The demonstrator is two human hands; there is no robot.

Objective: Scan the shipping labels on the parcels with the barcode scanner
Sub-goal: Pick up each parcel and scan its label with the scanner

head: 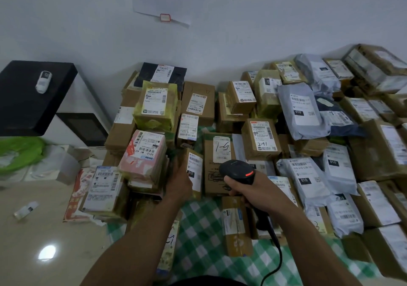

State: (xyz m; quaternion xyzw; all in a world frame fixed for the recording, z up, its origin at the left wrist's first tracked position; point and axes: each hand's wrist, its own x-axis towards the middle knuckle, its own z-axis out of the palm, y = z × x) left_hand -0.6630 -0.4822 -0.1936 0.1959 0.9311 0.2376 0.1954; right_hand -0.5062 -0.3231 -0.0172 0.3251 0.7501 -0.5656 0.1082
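The black scanner [239,171] is in the right hand [253,192], fingers wrapped round the handle, red light glowing, head aimed toward a small brown parcel [195,171] just beside it. The left hand [179,183] grips that parcel from the side and holds it upright, white label [195,164] facing the scanner. All around, boxes and grey bags [304,114] are heaped on a green checked cloth [202,224], with a pink parcel [143,153] just to the left.
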